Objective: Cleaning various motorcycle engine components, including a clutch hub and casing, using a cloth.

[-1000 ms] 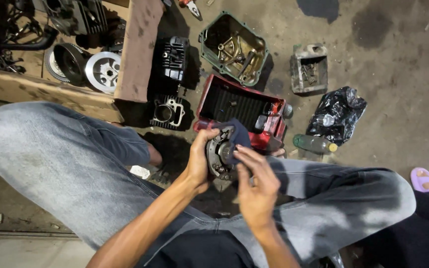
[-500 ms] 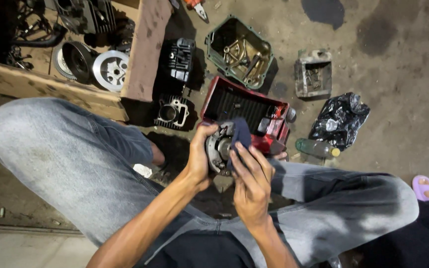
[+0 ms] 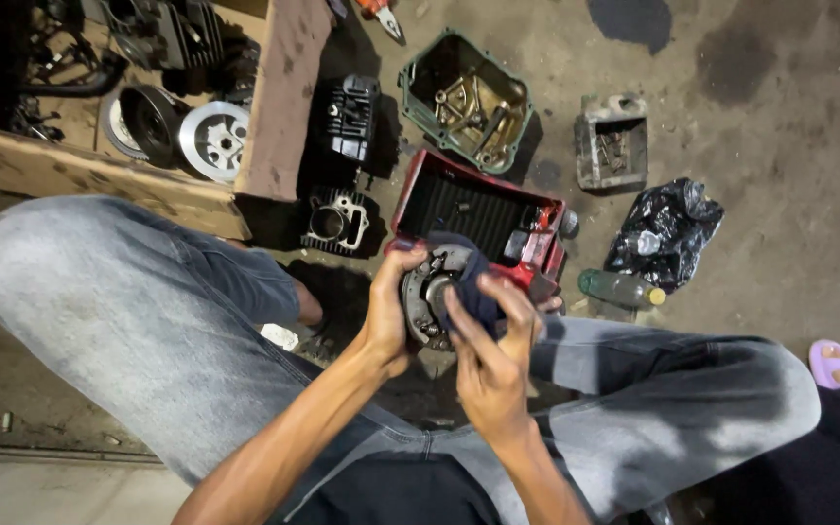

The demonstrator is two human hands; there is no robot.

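I squat on a dirty concrete floor in grey jeans. My left hand (image 3: 388, 309) grips a round grey metal engine part (image 3: 428, 295) by its left rim, held between my knees. My right hand (image 3: 490, 356) presses a dark blue rag (image 3: 473, 292) against the face of that part. Just beyond my hands lies a red metal tray (image 3: 459, 204) with small items at its right end.
A green tray of brass and steel parts (image 3: 466, 99), a small grey box (image 3: 612, 143), a black finned cylinder (image 3: 349, 117), a cylinder block (image 3: 334, 221), a black plastic bag (image 3: 663, 231), a green bottle (image 3: 619, 288), a wooden crate (image 3: 99, 175) with discs, a purple sandal (image 3: 836, 360).
My right hand has shifted the rag slightly across the part's face. The view has drifted a little; the left hand keeps its grip.
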